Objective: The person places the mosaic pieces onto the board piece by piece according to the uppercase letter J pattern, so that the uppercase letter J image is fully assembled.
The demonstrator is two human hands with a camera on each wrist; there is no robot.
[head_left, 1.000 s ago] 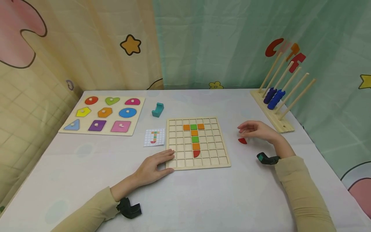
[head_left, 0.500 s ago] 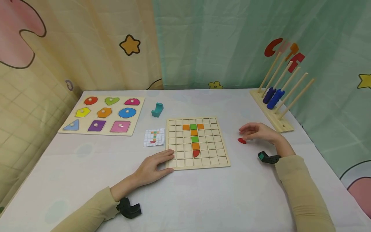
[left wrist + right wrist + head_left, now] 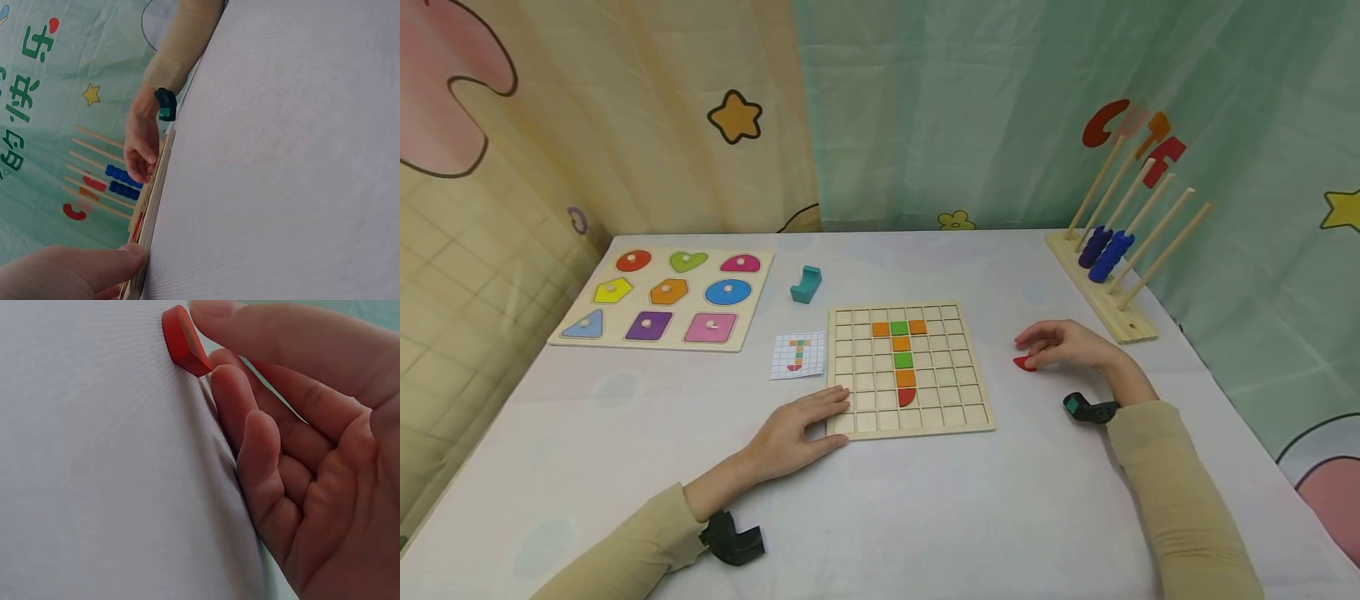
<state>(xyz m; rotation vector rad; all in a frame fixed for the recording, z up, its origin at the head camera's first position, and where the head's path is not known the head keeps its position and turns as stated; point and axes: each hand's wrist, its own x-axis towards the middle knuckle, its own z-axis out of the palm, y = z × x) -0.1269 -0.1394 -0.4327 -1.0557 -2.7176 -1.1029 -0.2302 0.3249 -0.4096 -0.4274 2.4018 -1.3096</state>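
Note:
A square wooden grid board [image 3: 950, 410] lies mid-table, holding orange and green square tiles in a T-like column with a red quarter-round tile [image 3: 907, 397] at its lower end. My left hand [image 3: 793, 433] rests at the board's left edge, its fingers extended onto the corner; the thumb touches the edge in the left wrist view. Right of the board, my right hand [image 3: 1067, 346] is over another red quarter-round tile [image 3: 183, 340] on the cloth. Its thumb is at that tile, partly covering it in the head view, while the other fingers are loosely bent.
A small pattern card [image 3: 797, 356] lies left of the board, with a teal block [image 3: 807, 285] behind it. A knobbed shape puzzle [image 3: 681, 321] occupies the back left. At the back right stands a pegged wooden rack [image 3: 1123, 321] with blue beads.
My right hand has lowered slightly toward the loose red tile, and its thumb now covers more of it. The left hand and board stay in place.

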